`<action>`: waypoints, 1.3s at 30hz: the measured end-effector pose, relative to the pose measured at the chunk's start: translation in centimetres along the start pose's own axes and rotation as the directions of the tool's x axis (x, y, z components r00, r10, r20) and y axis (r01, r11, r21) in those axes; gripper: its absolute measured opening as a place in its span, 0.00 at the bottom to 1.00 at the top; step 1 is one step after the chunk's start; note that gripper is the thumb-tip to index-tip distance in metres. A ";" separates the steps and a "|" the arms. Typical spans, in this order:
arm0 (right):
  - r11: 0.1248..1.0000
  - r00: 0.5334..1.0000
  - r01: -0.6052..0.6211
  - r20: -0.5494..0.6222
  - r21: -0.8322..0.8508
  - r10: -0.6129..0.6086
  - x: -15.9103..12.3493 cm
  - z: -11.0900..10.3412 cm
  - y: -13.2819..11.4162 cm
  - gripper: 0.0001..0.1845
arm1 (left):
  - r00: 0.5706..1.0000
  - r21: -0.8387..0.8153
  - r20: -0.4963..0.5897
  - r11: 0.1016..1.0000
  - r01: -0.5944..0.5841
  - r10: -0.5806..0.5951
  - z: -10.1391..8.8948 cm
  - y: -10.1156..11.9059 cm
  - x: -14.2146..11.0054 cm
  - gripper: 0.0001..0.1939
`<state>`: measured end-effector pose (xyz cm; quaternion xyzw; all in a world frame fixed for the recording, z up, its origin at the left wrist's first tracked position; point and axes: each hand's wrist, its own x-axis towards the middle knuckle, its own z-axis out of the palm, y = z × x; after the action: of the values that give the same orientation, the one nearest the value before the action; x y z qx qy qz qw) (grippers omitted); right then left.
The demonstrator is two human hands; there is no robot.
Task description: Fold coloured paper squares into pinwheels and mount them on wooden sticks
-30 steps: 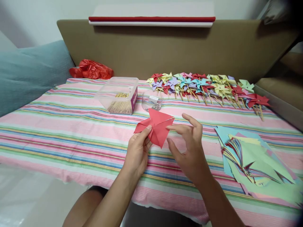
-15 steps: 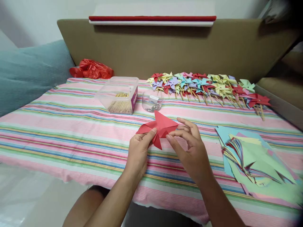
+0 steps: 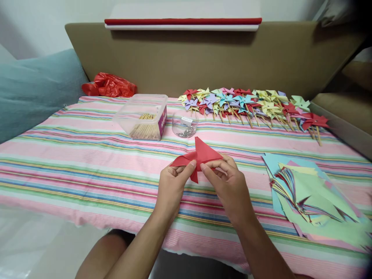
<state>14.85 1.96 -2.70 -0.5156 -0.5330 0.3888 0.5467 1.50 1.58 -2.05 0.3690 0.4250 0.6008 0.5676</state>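
Note:
A red paper pinwheel (image 3: 205,152), its corners folded in toward the centre, is held between both hands above the striped cloth. My left hand (image 3: 174,179) pinches it near the middle, thumb on top and fingers beneath. On the other side, my right hand (image 3: 226,177) grips the right part, with the thumb close to the centre and the fingers around the folded blade. No stick shows on this pinwheel. Just beyond it stands a clear round tub (image 3: 185,126) with small metallic pieces inside.
A clear plastic box (image 3: 124,114) of thin wooden sticks (image 3: 145,130) stands left of the tub. Finished pinwheels on sticks (image 3: 247,102) lie at the back right. Coloured paper sheets (image 3: 322,193) are piled at right. A red plastic bag (image 3: 112,86) sits by the blue cushion (image 3: 37,93).
My right hand has moved left onto the pinwheel and closed on it, folding its right corner in toward the centre. My left hand has kept its pinch.

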 end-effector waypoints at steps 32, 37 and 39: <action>1.000 0.998 -0.010 -0.057 0.007 0.010 -0.2 0.7 -1.0 0.10 | 1.000 0.049 -0.017 0.999 -0.011 0.012 0.2 0.1 -0.3 0.10; 0.999 0.998 0.025 -0.054 -0.029 -0.026 -0.4 0.8 -0.9 0.10 | 1.000 0.017 -0.012 1.000 0.005 -0.005 0.1 -0.1 -0.3 0.10; 0.999 0.998 0.031 -0.056 -0.037 -0.033 -0.4 0.8 -0.9 0.10 | 1.000 -0.023 -0.007 1.000 0.014 -0.014 0.2 -0.2 -0.3 0.10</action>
<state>13.89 1.52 -1.96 -0.5277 -0.5324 0.3554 0.5583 1.79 1.30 -2.19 0.3574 0.4225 0.6029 0.5746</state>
